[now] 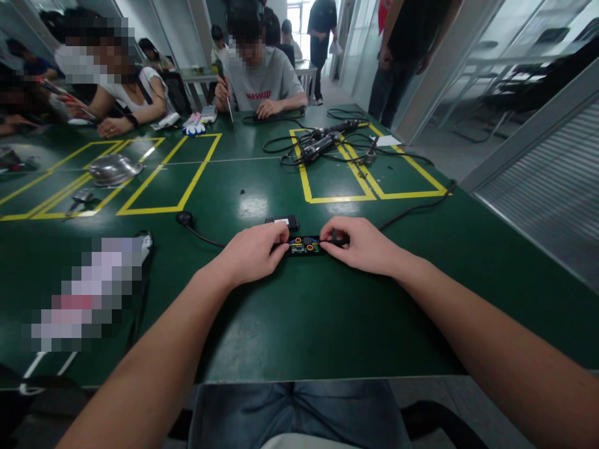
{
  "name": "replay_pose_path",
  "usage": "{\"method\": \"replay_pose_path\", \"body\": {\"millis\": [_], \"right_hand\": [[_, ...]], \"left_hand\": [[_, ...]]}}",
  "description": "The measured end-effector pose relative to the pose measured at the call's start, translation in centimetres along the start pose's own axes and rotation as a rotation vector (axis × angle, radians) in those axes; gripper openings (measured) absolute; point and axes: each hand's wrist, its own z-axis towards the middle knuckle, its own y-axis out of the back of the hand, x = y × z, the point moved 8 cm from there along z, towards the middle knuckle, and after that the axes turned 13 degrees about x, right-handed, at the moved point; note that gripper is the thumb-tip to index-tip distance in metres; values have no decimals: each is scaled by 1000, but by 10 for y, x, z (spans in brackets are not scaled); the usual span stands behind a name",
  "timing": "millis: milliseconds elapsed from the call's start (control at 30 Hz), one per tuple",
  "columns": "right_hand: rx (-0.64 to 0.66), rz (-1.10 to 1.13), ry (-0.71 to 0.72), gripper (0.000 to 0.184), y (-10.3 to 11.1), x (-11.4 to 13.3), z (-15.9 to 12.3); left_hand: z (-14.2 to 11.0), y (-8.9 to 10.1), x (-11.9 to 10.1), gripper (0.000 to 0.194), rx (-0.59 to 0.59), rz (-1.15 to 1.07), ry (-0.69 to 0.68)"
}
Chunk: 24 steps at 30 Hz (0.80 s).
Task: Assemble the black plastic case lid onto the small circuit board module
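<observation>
Lying on the green table in front of me is an open black plastic case (305, 252) with a circuit board (299, 249) inside; copper-coloured ring coils and thin wires show on it. My left hand (253, 252) pinches the black cable at the case's left end, its fingertips against the case. At the right end my right hand (362, 244) grips the other black cable (337, 241) where it enters. Just behind the case lies a ribbed black cover (291, 221) with a white label, partly hidden by my left fingers. The left cable ends in a round black plug (185, 218).
The right cable (416, 212) runs back along the table's right side. Beyond are yellow tape outlines (341, 199), tangled black cords with dark tools (321, 146) and a metal bowl (115, 168). A blurred-out item (88, 293) lies left. People sit across the table.
</observation>
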Motion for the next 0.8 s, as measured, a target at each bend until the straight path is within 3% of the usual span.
{"method": "replay_pose_path", "body": {"millis": [400,800], "right_hand": [[-102,65,33,9,12,0,-4],[-75,83,12,12,9,-5,-2]], "left_hand": [[-6,17,4,5,-131,-180,-30],[-5,13,7,8,-110,-171,-33]]}}
